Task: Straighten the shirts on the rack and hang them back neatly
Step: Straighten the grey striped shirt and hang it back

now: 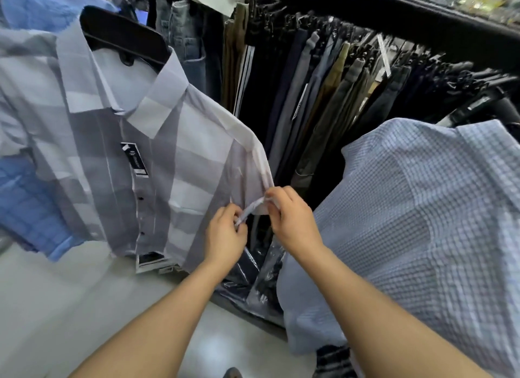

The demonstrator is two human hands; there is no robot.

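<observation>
Both hands pinch the striped shirt's (174,141) sleeve hem, left hand (225,238) at its seven o'clock, right hand (292,217) at five; shirt hangs on a hanger (126,37).

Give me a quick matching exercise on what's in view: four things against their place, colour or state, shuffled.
1 striped shirt
2 checked shirt
3 hanger
4 sleeve hem

A black
B pinched by left hand and right hand
C pale blue, at right
D grey and white, at left

Pairs: 1-D, 2-C, 3-A, 4-B.
</observation>
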